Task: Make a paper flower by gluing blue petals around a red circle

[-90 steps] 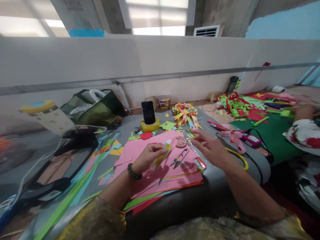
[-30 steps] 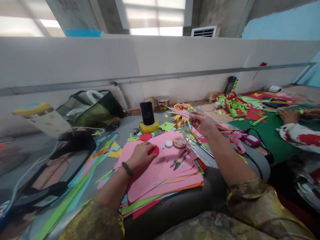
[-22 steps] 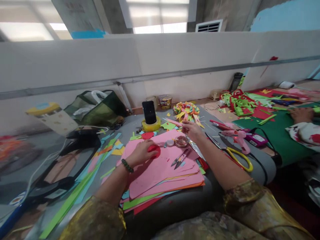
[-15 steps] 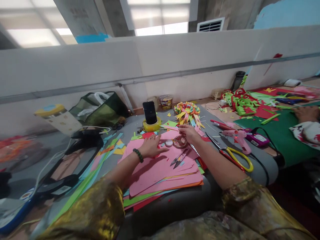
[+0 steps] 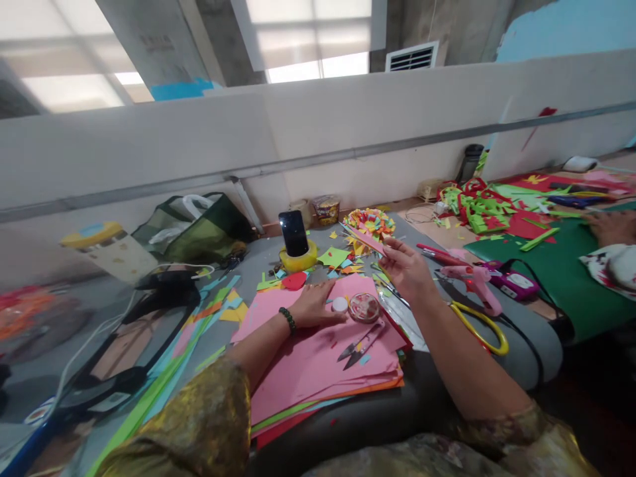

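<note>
My right hand (image 5: 405, 268) pinches a folded-looking piece of pink paper (image 5: 366, 240), raised above the far right of the paper stack. My left hand (image 5: 314, 305), wearing a dark beaded bracelet, lies with fingers stretched on the pink paper stack (image 5: 293, 364). Close to its thumb sit a small white lid (image 5: 340, 305) and a round clear case (image 5: 364, 307) with reddish contents. A pair of thread snips (image 5: 360, 346) rests on the stack in front of them. Sheets of green, orange and red show under the pink.
A phone (image 5: 294, 233) stands in a yellow tape roll (image 5: 298, 257). Behind my right hand is a colourful paper ornament (image 5: 375, 222). Yellow-handled scissors (image 5: 479, 328) and a pink glue gun (image 5: 474, 281) lie on the right. Beyond them, a co-worker's hand (image 5: 609, 226) rests by green material.
My right hand has lifted the pink piece up and to the right, off the stack. My left hand has shifted slightly right and down, staying on the paper. The view has tilted a little.
</note>
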{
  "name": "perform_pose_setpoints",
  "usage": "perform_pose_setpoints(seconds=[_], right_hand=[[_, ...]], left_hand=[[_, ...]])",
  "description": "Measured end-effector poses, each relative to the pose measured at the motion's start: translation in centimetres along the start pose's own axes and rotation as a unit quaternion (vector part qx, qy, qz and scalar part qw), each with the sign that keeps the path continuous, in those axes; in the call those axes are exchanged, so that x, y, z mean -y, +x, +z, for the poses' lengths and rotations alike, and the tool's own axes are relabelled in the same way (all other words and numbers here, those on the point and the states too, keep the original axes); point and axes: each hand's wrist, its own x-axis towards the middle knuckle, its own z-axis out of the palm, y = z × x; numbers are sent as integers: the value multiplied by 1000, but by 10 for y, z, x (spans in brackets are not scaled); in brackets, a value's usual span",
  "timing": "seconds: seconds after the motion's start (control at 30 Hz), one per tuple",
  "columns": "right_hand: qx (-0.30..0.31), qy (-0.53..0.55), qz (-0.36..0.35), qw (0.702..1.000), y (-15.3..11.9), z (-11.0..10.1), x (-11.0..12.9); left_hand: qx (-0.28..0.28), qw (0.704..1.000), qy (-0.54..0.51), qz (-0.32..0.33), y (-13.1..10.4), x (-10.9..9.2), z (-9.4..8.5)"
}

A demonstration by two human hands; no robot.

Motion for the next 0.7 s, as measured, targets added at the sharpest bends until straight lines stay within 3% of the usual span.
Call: perform_pose_setpoints(seconds=[0.23, 0.37, 0.53, 0.7], right_hand=[[-75, 7, -10, 997, -7, 16, -11], [-84, -10, -51, 995, -11, 15, -12], [-78, -21, -88, 993, -10, 8, -14], [-93, -37, -129, 987, -6, 6, -20]], left_hand=[[61, 997, 35, 8, -18, -3, 7], [40, 996, 80, 25, -15, 8, -9], [-24, 983, 183, 1, 23, 17, -43], [31, 986, 161, -25, 73, 4, -37]])
